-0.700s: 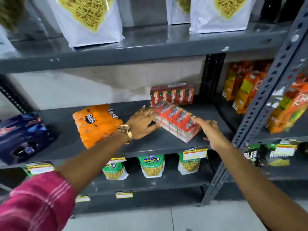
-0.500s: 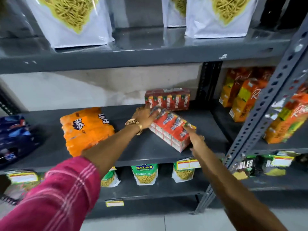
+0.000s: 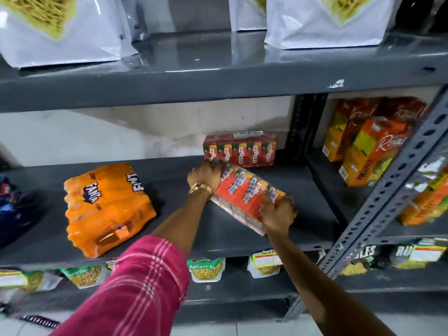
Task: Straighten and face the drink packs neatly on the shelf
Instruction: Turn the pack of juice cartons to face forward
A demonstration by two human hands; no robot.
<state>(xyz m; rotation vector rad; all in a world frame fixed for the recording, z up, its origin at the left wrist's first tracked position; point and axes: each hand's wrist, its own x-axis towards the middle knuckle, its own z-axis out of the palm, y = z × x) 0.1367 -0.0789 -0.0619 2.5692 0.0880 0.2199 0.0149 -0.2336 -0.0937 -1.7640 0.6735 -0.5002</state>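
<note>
Both hands on the red pack (image 3: pixel 244 197), which sits skewed on the grey shelf (image 3: pixel 303 190); the left hand (image 3: pixel 206 177) clamps its far left end, watch (image 3: pixel 197 189) showing at the wrist; the right hand (image 3: pixel 277 213) wraps the near right end, fingers curled over the top; just beyond the left hand a second red pack (image 3: pixel 240 149) stands square against the back wall; well off to the left of that hand lies the orange Fanta pack (image 3: pixel 106 207), tilted; juice cartons (image 3: pixel 371 151) stand in the bay out past the right hand
</note>
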